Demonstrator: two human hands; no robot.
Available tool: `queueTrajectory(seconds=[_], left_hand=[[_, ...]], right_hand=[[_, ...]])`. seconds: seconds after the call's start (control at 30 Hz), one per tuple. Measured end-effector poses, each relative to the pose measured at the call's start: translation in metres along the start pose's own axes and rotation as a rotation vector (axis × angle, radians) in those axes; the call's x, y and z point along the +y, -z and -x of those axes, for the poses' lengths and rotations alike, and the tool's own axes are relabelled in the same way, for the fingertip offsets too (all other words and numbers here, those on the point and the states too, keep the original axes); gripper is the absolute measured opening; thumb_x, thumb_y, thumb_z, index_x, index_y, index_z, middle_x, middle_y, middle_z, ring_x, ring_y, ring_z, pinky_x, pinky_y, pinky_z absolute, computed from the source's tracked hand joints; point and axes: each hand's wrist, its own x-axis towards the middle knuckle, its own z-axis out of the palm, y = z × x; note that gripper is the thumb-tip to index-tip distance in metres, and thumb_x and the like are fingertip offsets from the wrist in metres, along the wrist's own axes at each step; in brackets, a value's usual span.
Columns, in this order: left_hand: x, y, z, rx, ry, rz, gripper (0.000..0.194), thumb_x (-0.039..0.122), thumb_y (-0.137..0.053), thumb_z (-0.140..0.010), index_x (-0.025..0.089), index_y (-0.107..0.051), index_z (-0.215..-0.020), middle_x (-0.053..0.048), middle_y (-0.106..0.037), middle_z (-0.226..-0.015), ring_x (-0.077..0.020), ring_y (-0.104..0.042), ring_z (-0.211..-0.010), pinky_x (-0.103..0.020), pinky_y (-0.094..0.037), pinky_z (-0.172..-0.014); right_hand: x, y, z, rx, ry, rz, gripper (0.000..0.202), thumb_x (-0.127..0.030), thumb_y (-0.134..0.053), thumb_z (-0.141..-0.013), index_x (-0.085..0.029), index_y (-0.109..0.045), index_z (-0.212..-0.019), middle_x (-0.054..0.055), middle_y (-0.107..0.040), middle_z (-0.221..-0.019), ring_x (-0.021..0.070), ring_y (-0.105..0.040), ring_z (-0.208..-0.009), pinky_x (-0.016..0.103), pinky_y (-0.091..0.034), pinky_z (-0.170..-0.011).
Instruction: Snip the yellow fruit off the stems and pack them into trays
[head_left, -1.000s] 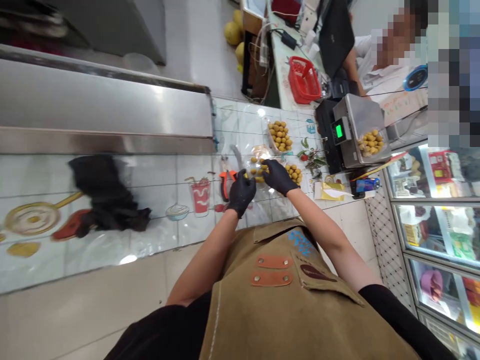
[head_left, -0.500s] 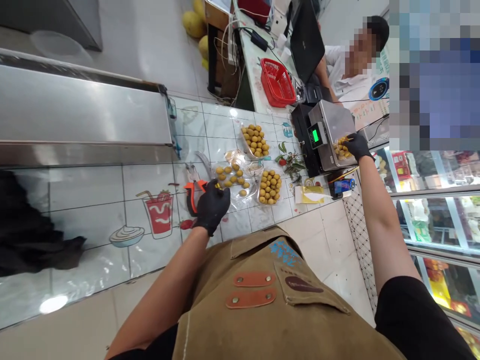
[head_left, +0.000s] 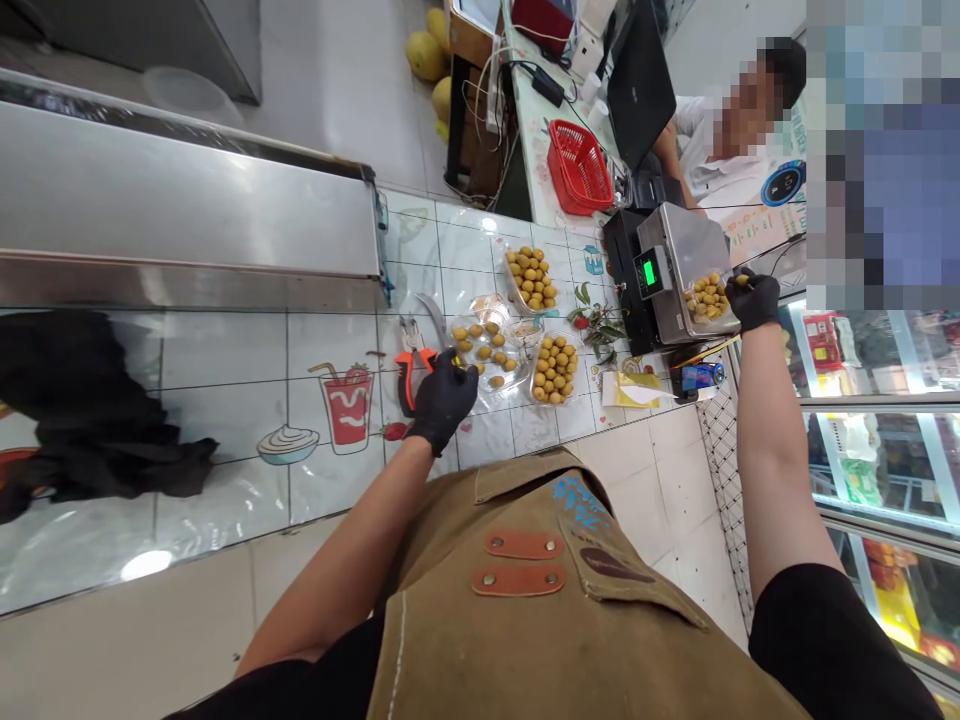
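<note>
My left hand (head_left: pixel 445 402), in a black glove, pinches a yellow-brown fruit beside a clear tray of loose fruits (head_left: pixel 491 350). My right hand (head_left: pixel 752 299), also black-gloved, holds a round fruit at the right edge of the scale. On the metal scale (head_left: pixel 694 240), with its green display lit, lies a tray of fruits (head_left: pixel 707 298). Two more filled trays stand on the counter, one farther back (head_left: pixel 532 279) and one nearer me (head_left: pixel 554 369). Orange-handled pliers (head_left: pixel 407 375) lie just left of my left hand, near a curved blade (head_left: pixel 433 318).
A red basket (head_left: pixel 579 168) stands on the back table beside a laptop (head_left: pixel 639 85). A person (head_left: pixel 694 140) sits behind the scale. Leafy twigs (head_left: pixel 597 322), a blue can (head_left: pixel 701 375) and black cloth (head_left: pixel 97 405) lie about the counter (head_left: pixel 217 360).
My right hand has lifted off the tray on the scale to its right edge, a fruit now in its fingers. My left hand stays by the loose fruits. The whole view has shifted.
</note>
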Motion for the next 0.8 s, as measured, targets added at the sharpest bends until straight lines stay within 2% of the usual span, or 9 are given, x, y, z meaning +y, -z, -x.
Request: queueTrajectory(seconds=[0.1,0.17,0.3,0.4,0.5,0.6,0.8], left_hand=[[0.0,0.0,0.001,-0.002,-0.014,-0.01,0.07,0.045,-0.057,-0.105,0.01,-0.054,-0.165,-0.018,-0.084,-0.118,-0.0389,-0.08,-0.119,-0.045,-0.062,-0.102],[0.0,0.001,0.001,-0.005,-0.024,-0.013,0.069,0.045,-0.056,-0.104,0.011,-0.055,-0.164,-0.019,-0.084,-0.12,-0.0393,-0.079,-0.12,-0.046,-0.062,-0.102],[0.001,0.001,0.001,-0.007,-0.021,-0.012,0.07,0.045,-0.055,-0.104,0.009,-0.054,-0.164,-0.019,-0.084,-0.12,-0.04,-0.079,-0.119,-0.046,-0.062,-0.101],[0.002,0.001,0.001,-0.004,-0.014,-0.009,0.072,0.045,-0.055,-0.103,0.008,-0.053,-0.165,-0.019,-0.084,-0.117,-0.0404,-0.079,-0.118,-0.047,-0.062,-0.101],[0.002,0.001,0.001,-0.001,-0.004,0.022,0.07,0.045,-0.058,-0.103,0.01,-0.056,-0.163,-0.018,-0.084,-0.116,-0.0397,-0.08,-0.117,-0.046,-0.062,-0.1],[0.002,0.0,0.001,0.01,0.004,0.047,0.069,0.045,-0.06,-0.102,0.011,-0.058,-0.161,-0.018,-0.084,-0.116,-0.039,-0.08,-0.116,-0.044,-0.062,-0.099],[0.001,0.0,0.002,0.004,-0.008,0.026,0.07,0.046,-0.057,-0.104,0.012,-0.055,-0.164,-0.018,-0.084,-0.12,-0.0397,-0.079,-0.119,-0.046,-0.062,-0.102]], right_hand=[[-0.003,0.007,0.006,0.007,-0.137,-0.009,0.024,-0.039,-0.072,-0.09,-0.023,-0.054,-0.084,-0.002,-0.053,-0.071,0.0142,-0.061,-0.068,0.022,-0.056,-0.065],[-0.003,0.008,0.013,-0.003,-0.212,0.029,0.028,-0.041,-0.076,-0.089,-0.023,-0.056,-0.084,-0.003,-0.051,-0.068,0.0121,-0.056,-0.062,0.019,-0.051,-0.057],[0.001,0.007,0.026,-0.04,-0.233,0.143,0.027,-0.041,-0.081,-0.089,-0.019,-0.065,-0.086,-0.002,-0.057,-0.067,0.0112,-0.052,-0.057,0.019,-0.041,-0.049],[0.002,0.009,0.031,-0.115,-0.235,0.244,0.028,-0.038,-0.088,-0.086,-0.015,-0.072,-0.086,0.001,-0.062,-0.065,0.0114,-0.052,-0.055,0.02,-0.037,-0.047],[0.001,0.013,0.033,-0.194,-0.235,0.347,0.027,-0.032,-0.093,-0.081,-0.013,-0.075,-0.083,0.001,-0.061,-0.06,0.0118,-0.051,-0.053,0.022,-0.039,-0.049],[-0.001,0.015,0.033,-0.24,-0.23,0.438,0.027,-0.028,-0.096,-0.078,-0.012,-0.075,-0.078,0.002,-0.059,-0.056,0.0132,-0.052,-0.054,0.026,-0.048,-0.056],[-0.001,0.013,0.037,-0.282,-0.176,0.474,0.04,-0.047,-0.1,-0.074,-0.015,-0.077,-0.081,0.003,-0.063,-0.061,0.0173,-0.062,-0.067,0.036,-0.061,-0.078]])
